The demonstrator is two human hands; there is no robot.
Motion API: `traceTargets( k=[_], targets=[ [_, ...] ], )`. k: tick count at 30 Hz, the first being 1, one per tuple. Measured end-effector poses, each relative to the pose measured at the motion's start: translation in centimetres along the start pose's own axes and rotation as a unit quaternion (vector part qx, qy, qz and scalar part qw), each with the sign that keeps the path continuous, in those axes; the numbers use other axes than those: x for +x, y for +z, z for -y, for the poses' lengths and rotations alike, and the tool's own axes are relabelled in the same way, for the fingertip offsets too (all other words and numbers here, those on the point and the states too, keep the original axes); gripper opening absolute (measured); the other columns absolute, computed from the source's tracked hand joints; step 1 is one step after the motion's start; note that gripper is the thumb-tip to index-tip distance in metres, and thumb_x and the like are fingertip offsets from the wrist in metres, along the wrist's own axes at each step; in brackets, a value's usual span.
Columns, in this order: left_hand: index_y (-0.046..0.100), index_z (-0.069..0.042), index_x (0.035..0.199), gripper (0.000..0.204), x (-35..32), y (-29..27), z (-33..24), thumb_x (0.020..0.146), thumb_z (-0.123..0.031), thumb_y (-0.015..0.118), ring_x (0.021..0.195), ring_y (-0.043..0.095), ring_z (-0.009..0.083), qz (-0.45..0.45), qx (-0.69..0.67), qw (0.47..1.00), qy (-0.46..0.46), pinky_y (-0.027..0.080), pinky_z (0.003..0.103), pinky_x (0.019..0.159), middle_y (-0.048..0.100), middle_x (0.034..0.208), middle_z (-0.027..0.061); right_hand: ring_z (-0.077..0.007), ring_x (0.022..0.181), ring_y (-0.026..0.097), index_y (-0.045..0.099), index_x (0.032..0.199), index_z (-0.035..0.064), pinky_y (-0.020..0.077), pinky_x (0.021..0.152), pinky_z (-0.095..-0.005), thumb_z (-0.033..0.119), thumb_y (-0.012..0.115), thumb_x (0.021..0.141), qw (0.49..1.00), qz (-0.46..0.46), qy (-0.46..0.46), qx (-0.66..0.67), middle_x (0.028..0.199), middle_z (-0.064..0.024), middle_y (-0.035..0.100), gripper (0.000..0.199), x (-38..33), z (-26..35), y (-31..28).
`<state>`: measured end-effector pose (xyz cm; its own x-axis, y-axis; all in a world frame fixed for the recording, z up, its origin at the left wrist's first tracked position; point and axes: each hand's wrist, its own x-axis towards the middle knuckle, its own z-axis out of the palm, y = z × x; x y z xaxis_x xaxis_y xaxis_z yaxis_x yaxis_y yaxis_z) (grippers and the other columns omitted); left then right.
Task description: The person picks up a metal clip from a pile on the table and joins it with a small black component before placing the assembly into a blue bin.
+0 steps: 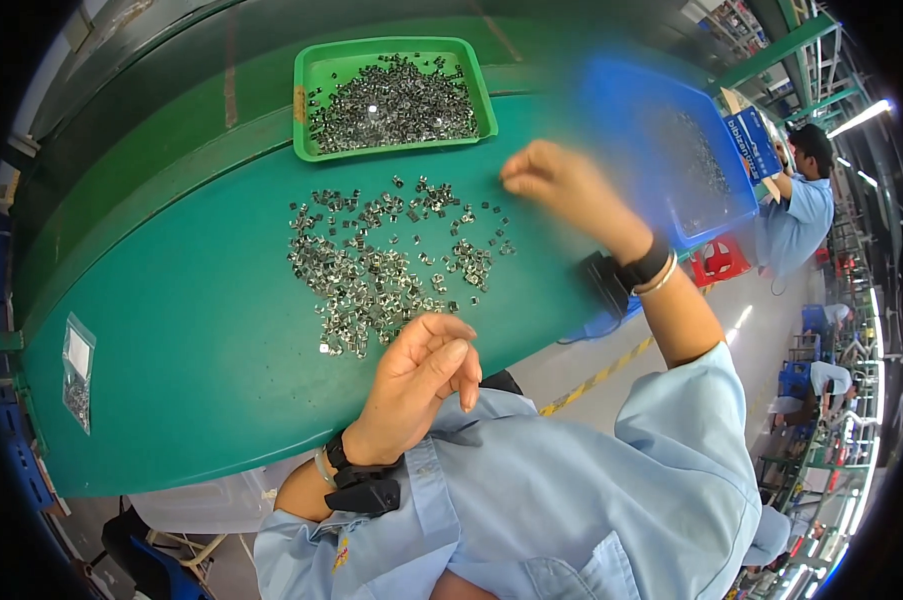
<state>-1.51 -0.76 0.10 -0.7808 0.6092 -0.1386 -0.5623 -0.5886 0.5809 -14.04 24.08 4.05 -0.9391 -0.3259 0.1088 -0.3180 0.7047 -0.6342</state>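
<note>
Small shiny metal clip-like parts (356,285) lie loosely heaped on the green tabletop (191,360). Just at the near side of this heap is my left hand (419,378), its fingers curled in and the thumb laid against them; whatever they may hold is hidden. My right hand (571,190) is over the table, right of the heap, between it and a blue bin (636,140). Motion blurs it, but its fingers look pinched together, and I cannot make out anything in them. Beyond the heap, a green tray (396,151) contains many more of the same dark and silver parts.
The blue bin at the table's right side holds small parts. A clear plastic bag (78,385) of parts lies far left. A red stool (719,260) stands on the floor at right, near a co-worker (801,215) in a light blue shirt beside a blue box (751,145).
</note>
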Motion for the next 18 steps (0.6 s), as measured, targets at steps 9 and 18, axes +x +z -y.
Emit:
traceTargets(
  k=[9,18],
  targets=[
    [0.048,-0.004,0.106,0.014,0.2,0.2,0.1,0.095,-0.013,0.047,0.058,0.053,0.0146,-0.009,0.012,1.0,0.013,0.046,0.03,0.055,0.056,0.076,0.0081,-0.0196,0.077,0.06,0.062,0.09,0.002,0.0484,0.071,-0.0289,0.009,0.065,0.08,0.996,0.033,-0.05,-0.061,0.083,-0.0074,0.059,0.012,-1.1,-0.1,0.9],
    [0.049,-0.004,0.104,0.013,0.4,1.2,0.3,0.095,-0.013,0.048,0.057,0.053,0.0133,-0.05,0.048,0.997,0.033,0.046,0.029,0.054,0.056,0.076,0.0073,-0.0211,0.079,0.059,0.062,0.088,0.0018,0.047,0.07,-0.0318,0.009,0.065,0.08,0.999,0.02,-0.03,-0.011,0.087,-0.0081,0.058,0.012,-1.1,0.4,1.1]
  ],
)
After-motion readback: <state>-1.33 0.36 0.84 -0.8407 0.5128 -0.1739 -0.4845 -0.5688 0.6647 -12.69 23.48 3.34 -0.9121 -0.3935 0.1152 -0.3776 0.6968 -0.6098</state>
